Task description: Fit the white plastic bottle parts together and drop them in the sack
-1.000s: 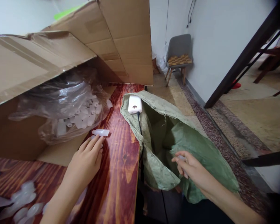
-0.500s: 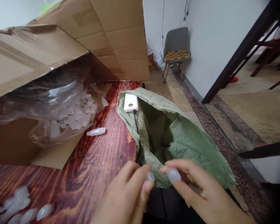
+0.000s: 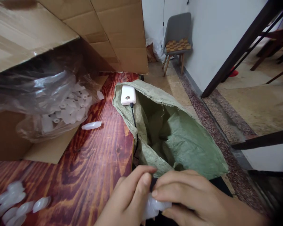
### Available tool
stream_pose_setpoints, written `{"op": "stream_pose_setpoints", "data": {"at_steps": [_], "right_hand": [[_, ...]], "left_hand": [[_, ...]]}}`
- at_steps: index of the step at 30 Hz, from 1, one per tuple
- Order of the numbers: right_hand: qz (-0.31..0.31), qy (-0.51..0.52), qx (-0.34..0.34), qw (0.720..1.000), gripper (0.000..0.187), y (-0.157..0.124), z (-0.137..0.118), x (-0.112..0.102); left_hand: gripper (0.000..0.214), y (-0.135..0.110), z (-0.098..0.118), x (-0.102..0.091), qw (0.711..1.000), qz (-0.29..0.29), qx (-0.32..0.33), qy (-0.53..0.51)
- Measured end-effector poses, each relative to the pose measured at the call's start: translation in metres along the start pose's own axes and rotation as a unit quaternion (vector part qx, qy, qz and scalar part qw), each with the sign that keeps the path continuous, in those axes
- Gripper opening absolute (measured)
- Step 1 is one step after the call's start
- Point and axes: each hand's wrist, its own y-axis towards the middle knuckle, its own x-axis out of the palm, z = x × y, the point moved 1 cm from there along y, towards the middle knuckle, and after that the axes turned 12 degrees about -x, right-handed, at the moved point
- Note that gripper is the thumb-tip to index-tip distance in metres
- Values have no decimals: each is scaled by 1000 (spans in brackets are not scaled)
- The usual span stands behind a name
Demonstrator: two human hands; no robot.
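My left hand (image 3: 128, 197) and my right hand (image 3: 191, 197) meet at the bottom of the view, both with fingers pinched on a small translucent plastic piece (image 3: 155, 207) between them. They are at the near edge of the red-brown wooden table (image 3: 96, 157), just below the mouth of a green woven sack (image 3: 179, 138). One loose plastic piece (image 3: 91, 125) lies on the table. A clear bag of the same pieces (image 3: 56, 106) spills from an open cardboard box (image 3: 37, 34).
A white power bank (image 3: 128, 94) with a black cable rests on the sack's rim. More plastic pieces (image 3: 16, 201) lie at the bottom left. A grey chair (image 3: 176, 34) with a chequered board stands by the wall. Dark table legs (image 3: 238, 47) cross the right side.
My left hand left the loose piece near the box and came to the near edge. Both hands closed together on a plastic piece. The camera tilted down.
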Motion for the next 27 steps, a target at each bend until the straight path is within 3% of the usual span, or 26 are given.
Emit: {"op": "stream_pose_setpoints", "data": {"at_steps": [2, 6, 9, 13, 16, 18, 21, 25, 27], "right_hand": [[-21, -68, -31, 997, 18, 1, -2, 2], [-49, -166, -79, 982, 32, 1, -1, 7], [-37, -145, -24, 988, 35, -1, 3, 13], [-1, -117, 64, 991, 63, -8, 8, 20], [27, -186, -42, 981, 52, -15, 11, 20], [-16, -231, -102, 968, 46, -22, 15, 20], [-85, -232, -50, 968, 57, -32, 20, 19], [-79, -225, -104, 966, 53, -37, 16, 16], [-92, -228, -77, 966, 56, -36, 17, 14]], "left_hand": [[44, 5, -4, 4, 999, 4, -19, -33], [53, 9, -5, 7, 995, -18, -69, -68], [53, 7, -4, 8, 996, -12, -80, -41], [48, 5, -3, 12, 998, -23, -39, 31], [46, 6, -4, 13, 997, -45, -15, 60], [44, 6, -5, 13, 995, -48, -3, 83], [43, 5, -6, 13, 994, -54, 6, 90], [43, 4, -8, 14, 996, -42, 16, 78], [43, 3, -8, 14, 995, -57, 15, 75]]}}
